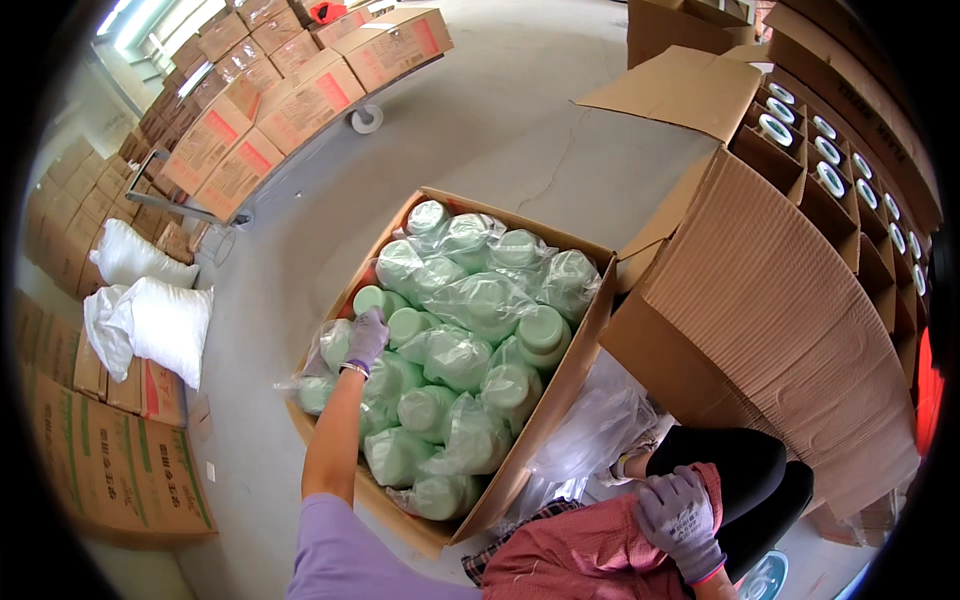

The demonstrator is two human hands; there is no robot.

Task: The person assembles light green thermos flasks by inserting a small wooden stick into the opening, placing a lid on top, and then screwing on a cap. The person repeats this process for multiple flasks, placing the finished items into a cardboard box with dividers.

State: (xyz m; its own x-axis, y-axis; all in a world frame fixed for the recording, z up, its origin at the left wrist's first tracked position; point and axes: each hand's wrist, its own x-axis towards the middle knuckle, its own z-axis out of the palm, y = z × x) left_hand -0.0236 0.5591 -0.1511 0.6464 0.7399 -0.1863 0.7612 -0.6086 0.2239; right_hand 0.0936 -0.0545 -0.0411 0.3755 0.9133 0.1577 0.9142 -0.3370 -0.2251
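Note:
A cardboard box full of pale green bottles stands before me, most of them in clear plastic bags. At its left side, my left hand, in a grey glove, closes its fingers on the top of a pale green bottle. This bottle and the adjoining one show bare tops. My right hand, also gloved, lies over the red cloth on my lap with its fingers curled. What is under those fingers is hidden.
To the right stands a large open carton with cardboard dividers and several white-ringed round tops. Clear plastic is bunched between it and the box. A cart with cartons stands far left, white sacks below it.

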